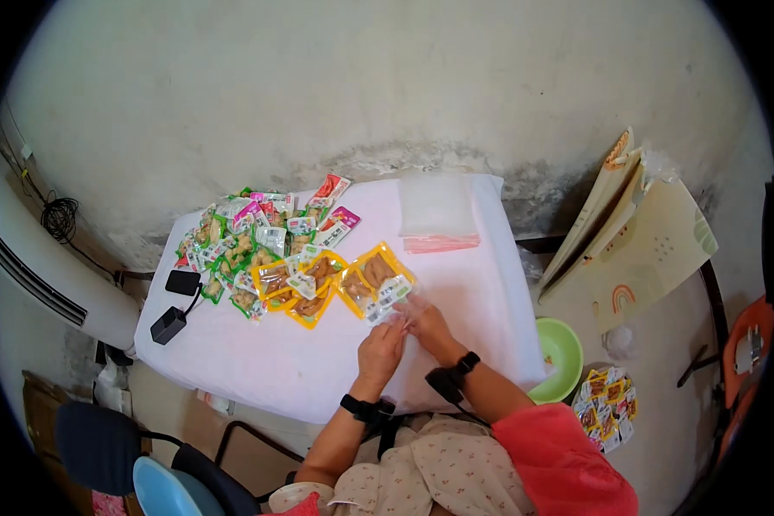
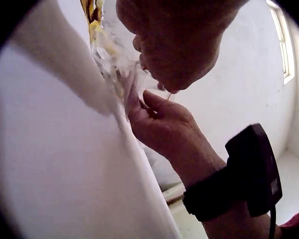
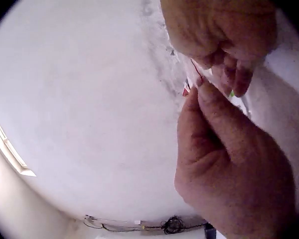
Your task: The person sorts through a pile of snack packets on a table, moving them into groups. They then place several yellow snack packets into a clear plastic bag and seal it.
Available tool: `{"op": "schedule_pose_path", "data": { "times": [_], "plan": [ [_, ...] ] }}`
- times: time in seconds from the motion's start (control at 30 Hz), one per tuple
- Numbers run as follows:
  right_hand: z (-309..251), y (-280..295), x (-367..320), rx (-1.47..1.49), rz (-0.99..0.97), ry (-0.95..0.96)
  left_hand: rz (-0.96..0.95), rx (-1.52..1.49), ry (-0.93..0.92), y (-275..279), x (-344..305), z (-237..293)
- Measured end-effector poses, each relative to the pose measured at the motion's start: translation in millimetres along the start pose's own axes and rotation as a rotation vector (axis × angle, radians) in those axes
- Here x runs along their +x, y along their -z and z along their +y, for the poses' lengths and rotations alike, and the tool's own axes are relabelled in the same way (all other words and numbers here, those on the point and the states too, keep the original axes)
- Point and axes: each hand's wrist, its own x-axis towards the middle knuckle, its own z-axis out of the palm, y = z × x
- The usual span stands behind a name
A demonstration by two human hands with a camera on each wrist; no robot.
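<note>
Both hands meet at a clear plastic bag on the white-covered table. The left hand (image 1: 380, 354) pinches the bag's edge between thumb and forefinger; in the right wrist view this left hand (image 3: 234, 149) is below, at a thin red line (image 3: 196, 68). Curled fingers of the right hand (image 1: 432, 330) hold the bag beside it; the left wrist view shows the right hand (image 2: 164, 124) under the left hand (image 2: 174, 40). Just beyond the hands lies a yellow-edged food packet (image 1: 374, 279); whether it is inside the bag, I cannot tell.
More yellow-edged packets (image 1: 310, 308) and a heap of green-edged packets (image 1: 241, 249) lie left. Flat clear bags with red edges (image 1: 439, 243) are at the back. A black device (image 1: 168, 325) sits at left. A green basin (image 1: 561, 348) and packets (image 1: 606, 404) stand right.
</note>
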Motion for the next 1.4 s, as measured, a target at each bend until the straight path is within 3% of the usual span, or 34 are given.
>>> {"op": "schedule_pose_path", "data": {
  "times": [0.07,0.13,0.17,0.23,0.27,0.3,0.37,0.47,0.63,0.9,1.0,1.17,1.4],
  "plan": [
    [-7.8,17.2,-18.3,-0.007,-0.041,-0.028,-0.043,-0.005,0.011,2.8,-7.5,-2.2],
    [-16.5,36.9,-36.9,-0.470,0.009,-0.069,-0.234,-0.054,0.104,9.6,-15.4,-0.4],
    [-17.0,46.5,-40.6,-0.469,0.013,-0.072,-0.238,-0.056,0.104,13.1,-16.7,1.7],
    [-23.2,51.9,-52.5,-0.877,0.219,0.578,-0.225,0.023,0.018,20.6,-20.5,8.6],
    [-31.0,54.8,-53.8,-1.025,0.217,0.781,-0.230,0.020,0.018,19.0,-24.9,7.9],
    [-38.4,52.7,-48.3,-1.024,0.219,0.780,-0.253,0.008,0.035,15.6,-29.4,4.9],
    [-48.0,48.8,-41.4,-1.240,0.089,0.954,-0.274,-0.002,0.049,8.8,-33.4,-1.8],
    [-34.8,65.3,-19.3,-1.424,-0.076,0.886,-0.263,0.055,0.016,2.3,-34.7,-14.0],
    [-21.8,76.3,-18.2,-1.408,-0.039,0.916,-0.334,0.128,-0.030,4.9,-42.0,-30.9],
    [-16.5,84.1,-91.4,-1.488,-0.159,0.840,-0.338,0.077,-0.029,44.7,-79.2,-25.3],
    [-20.3,73.8,-93.7,-1.450,-0.082,0.895,-0.322,0.039,0.011,49.0,-82.1,-22.7],
    [-18.2,71.9,-73.6,-1.602,-0.186,1.014,-0.311,0.014,0.024,50.3,-67.3,-22.5],
    [-9.4,78.7,-87.3,-1.536,-0.124,1.024,-0.309,0.088,-0.003,45.6,-72.2,-23.8]
  ]
}}
